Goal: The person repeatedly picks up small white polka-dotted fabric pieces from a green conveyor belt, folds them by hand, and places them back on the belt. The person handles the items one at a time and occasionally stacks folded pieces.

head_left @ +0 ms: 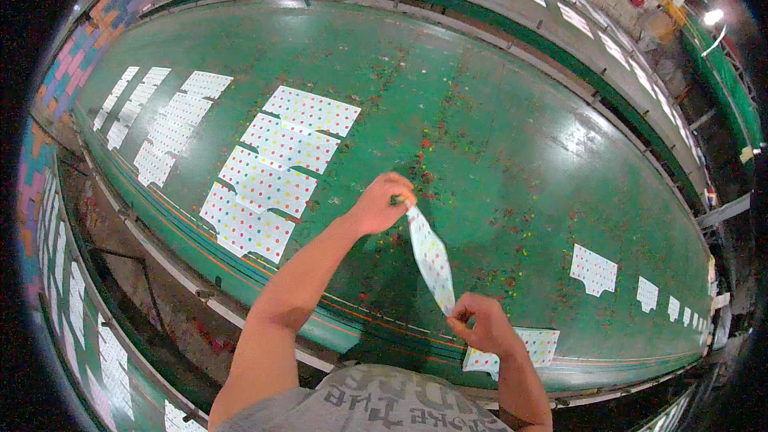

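While the fingers pinch its two ends, the dotted cloth piece (430, 260) hangs stretched between the left hand (382, 204) at eleven o'clock and the right hand (480, 322) at five o'clock, above the long green table (496, 136). More dotted pieces (276, 168) lie at nine o'clock.

A long green table (496, 136), speckled with paint spots, is carrying four white dotted cloth pieces (276, 172) lying in a column near its left end, and more dotted pieces (594, 270) are trailing along its near edge rightward.
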Tool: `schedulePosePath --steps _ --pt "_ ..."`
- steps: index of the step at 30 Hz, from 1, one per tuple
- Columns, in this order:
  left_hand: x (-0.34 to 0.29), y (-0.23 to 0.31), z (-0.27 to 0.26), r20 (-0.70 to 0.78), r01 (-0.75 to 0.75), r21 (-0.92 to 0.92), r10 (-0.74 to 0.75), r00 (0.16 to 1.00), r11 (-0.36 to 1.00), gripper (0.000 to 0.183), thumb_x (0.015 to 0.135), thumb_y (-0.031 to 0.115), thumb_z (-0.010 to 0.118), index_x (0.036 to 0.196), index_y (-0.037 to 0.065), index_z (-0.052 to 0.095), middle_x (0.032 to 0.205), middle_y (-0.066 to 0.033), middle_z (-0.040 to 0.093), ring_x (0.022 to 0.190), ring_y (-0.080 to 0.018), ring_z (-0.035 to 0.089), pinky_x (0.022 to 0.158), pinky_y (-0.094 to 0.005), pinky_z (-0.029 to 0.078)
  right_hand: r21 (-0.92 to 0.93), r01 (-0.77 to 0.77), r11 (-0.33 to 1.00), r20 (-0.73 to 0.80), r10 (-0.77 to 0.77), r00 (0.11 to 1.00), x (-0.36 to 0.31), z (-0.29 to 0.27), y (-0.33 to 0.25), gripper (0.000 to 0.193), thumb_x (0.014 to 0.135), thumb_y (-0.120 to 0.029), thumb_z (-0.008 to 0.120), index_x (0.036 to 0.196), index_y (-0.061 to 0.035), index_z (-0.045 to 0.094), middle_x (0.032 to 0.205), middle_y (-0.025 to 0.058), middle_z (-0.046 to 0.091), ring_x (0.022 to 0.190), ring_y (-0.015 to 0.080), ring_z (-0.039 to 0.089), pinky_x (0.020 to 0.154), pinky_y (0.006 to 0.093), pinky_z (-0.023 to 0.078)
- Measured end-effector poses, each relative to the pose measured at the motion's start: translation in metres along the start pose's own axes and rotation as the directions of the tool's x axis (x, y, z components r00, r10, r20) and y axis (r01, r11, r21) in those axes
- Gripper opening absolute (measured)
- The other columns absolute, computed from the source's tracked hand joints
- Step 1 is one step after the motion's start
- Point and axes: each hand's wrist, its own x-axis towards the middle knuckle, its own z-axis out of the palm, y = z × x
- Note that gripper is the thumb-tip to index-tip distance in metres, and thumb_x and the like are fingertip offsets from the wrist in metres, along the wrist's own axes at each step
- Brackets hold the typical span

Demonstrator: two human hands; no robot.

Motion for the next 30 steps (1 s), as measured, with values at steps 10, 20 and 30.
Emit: schedulePosePath --steps 10,20,30 --pt "-0.188 0.074 -0.098 0.31 0.518 -0.634 -0.425 0.851 0.574 0.007 0.097 0.006 0.077 0.103 0.005 0.078 0.103 -0.0045 0.08 0.095 -0.0108 0.073 0.085 -0.0313 0.058 0.367 -0.105 0.924 -0.208 0.191 0.959 -0.107 0.055 -0.015 0.01 0.09 -0.005 0.082 0.093 -0.0032 0.072 0.097 0.0047 0.073 0.088 0.0128 0.069 0.078 0.0314 0.057" --pt "-0.252 0.112 -0.079 0.207 0.507 -0.658 -0.513 0.833 0.557 0.013 0.103 0.016 0.078 0.101 0.003 0.078 0.087 0.0017 0.077 0.075 -0.0036 0.065 0.067 -0.0263 0.053 0.511 0.004 0.86 -0.332 0.192 0.924 -0.139 0.065 -0.023 0.013 0.088 0.003 0.078 0.096 -0.0017 0.068 0.094 0.0066 0.073 0.084 0.0141 0.071 0.07 0.0316 0.061" --pt "-0.258 0.095 -0.07 -0.028 0.663 -0.429 -0.742 0.669 0.614 0.027 0.101 0.017 0.077 0.12 -0.002 0.076 0.089 -0.0022 0.074 0.075 -0.0089 0.065 0.065 -0.0287 0.055 0.339 -0.176 0.924 -0.285 0.279 0.917 -0.104 0.102 0.071 0.016 0.096 -0.007 0.073 0.11 -0.001 0.072 0.09 0.0069 0.074 0.069 0.017 0.071 0.061 0.0333 0.059"
